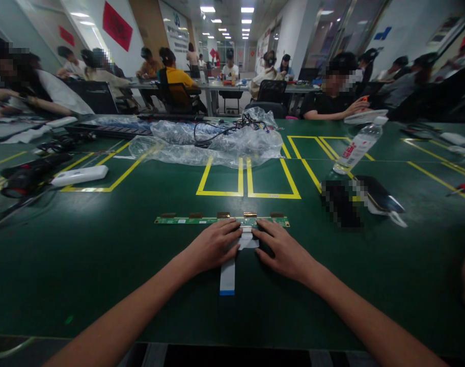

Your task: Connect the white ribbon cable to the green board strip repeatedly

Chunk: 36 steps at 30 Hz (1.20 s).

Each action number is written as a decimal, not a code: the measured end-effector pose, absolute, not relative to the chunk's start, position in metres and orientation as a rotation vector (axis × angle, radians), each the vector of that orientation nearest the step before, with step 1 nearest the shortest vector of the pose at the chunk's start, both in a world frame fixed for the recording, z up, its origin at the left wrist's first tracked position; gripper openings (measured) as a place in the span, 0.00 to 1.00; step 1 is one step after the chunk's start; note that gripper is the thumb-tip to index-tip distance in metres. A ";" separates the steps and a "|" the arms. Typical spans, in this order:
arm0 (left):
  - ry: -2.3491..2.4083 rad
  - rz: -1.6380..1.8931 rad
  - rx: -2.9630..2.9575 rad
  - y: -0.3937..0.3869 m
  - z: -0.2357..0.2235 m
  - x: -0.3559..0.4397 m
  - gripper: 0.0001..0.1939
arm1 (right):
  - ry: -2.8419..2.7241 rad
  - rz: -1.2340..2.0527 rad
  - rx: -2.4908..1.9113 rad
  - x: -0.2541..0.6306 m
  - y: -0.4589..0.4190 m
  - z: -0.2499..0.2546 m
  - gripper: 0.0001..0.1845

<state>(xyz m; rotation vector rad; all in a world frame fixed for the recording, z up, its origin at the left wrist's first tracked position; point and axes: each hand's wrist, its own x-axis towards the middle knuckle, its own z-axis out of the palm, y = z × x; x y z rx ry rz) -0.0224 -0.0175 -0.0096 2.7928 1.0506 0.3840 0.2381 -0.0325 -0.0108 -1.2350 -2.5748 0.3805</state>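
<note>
A long, narrow green circuit board (186,220) lies flat on the green table, with several copper-coloured tabs along its far edge. At its middle, a white flat ribbon cable (227,278) runs toward me and ends in a blue strip. My left hand (217,243) rests over the board's near edge and the cable, its fingers stretched out. My right hand (280,248) lies opposite, fingers spread, with fingertips on the board near the white connector area (247,238). Part of the board and the upper cable are hidden under my fingers.
Clear plastic wrap (217,145) with black cables lies beyond the yellow tape outlines. At right stand a tilted-looking water bottle (358,147) and a dark phone (379,194). A white device (80,176) and a black tool (29,176) lie at left. People sit around further tables.
</note>
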 end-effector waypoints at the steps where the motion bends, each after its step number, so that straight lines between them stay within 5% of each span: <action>1: 1.053 0.388 2.797 -0.018 -0.010 -0.022 0.23 | -2.572 0.381 -1.237 0.238 -0.033 -0.011 0.30; 36: 1.086 0.458 2.790 -0.017 -0.014 -0.021 0.21 | -2.548 0.293 -1.220 0.235 -0.030 -0.011 0.29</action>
